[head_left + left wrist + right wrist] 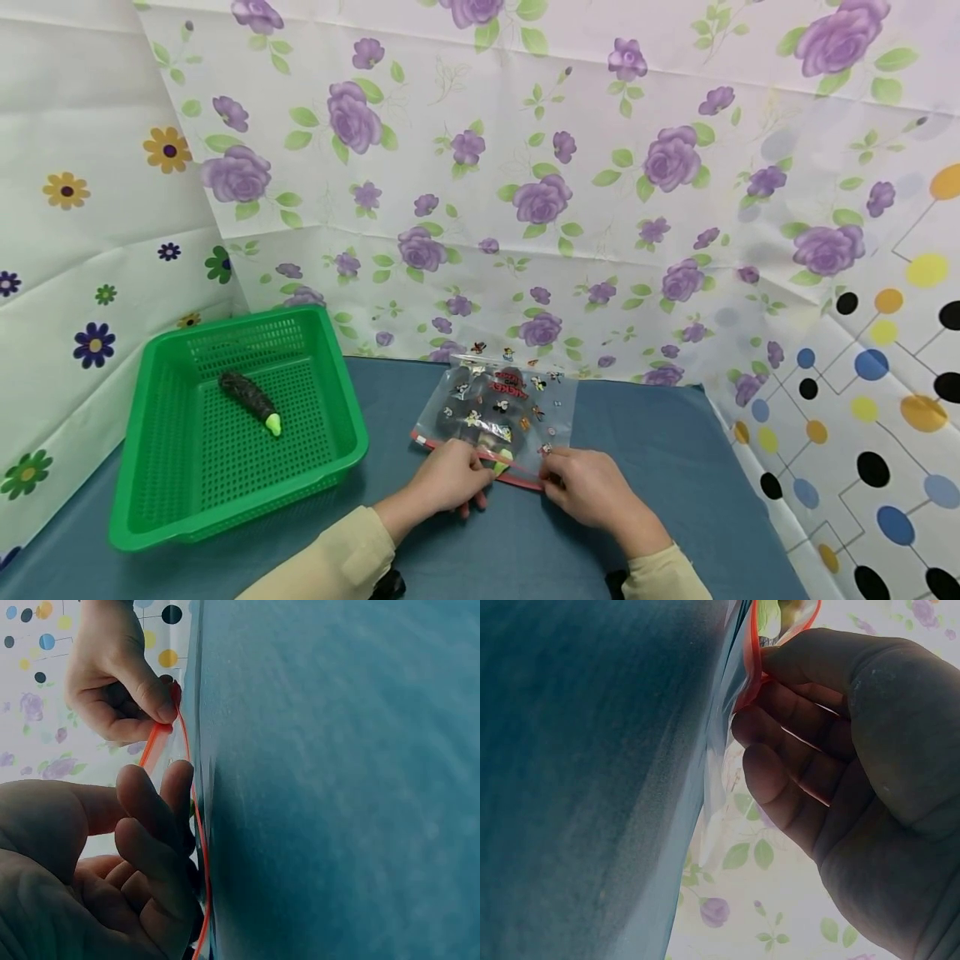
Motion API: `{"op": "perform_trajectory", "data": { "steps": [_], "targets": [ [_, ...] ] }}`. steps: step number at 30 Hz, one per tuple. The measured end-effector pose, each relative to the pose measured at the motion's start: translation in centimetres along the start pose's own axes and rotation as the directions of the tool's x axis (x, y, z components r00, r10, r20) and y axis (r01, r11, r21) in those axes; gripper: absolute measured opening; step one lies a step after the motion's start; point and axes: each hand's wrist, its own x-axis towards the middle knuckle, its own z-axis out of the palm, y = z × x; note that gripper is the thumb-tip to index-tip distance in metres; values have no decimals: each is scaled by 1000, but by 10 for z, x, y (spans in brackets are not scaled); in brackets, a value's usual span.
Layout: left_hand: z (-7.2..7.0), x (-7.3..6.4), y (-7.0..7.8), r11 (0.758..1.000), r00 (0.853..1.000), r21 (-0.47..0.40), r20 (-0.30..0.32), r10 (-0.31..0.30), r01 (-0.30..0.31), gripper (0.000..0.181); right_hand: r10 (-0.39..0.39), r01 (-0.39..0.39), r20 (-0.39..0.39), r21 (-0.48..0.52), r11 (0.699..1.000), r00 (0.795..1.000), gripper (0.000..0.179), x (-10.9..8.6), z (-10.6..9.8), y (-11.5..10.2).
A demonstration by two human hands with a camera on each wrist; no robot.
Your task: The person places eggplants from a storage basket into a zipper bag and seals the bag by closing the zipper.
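Note:
A clear zip bag (551,417) with cartoon prints and a red zip strip lies on the blue cloth, its mouth toward me. Inside sit dark rounded shapes, and a pale green piece (503,461) shows at the mouth. At the middle of the red edge, my left hand (448,477) pinches the upper lip between thumb and forefinger, other fingers loosely bent below. My right hand (588,487) grips the right corner of the strip with thumb and fingertips. In the right wrist view, the red strip (751,675) parts into two lips beside that thumb.
A green plastic basket (352,421) stands on the left. In it lies a dark, rough-skinned long piece (249,396) with a light green tip. Blue cloth (645,433) covers the table. Flowered sheets (480,183) hang behind and at the left, a dotted one at the right.

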Motion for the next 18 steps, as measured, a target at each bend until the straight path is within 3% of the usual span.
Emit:
{"op": "perform_trajectory", "data": {
  "steps": [5,12,18],
  "targets": [
    [0,-4,0,998,998,29,-27,49,-48,42,-5,5,-1,4,1000,1000,11,0,-1,0],
    [1,-4,0,987,991,136,-98,94,-81,48,-6,6,3,10,1000,1000,11,1,-3,-1],
    [1,-4,1,976,984,200,-138,113,-84,31,-8,8,-2,11,1000,1000,11,1,-2,-1]
  ]
}}
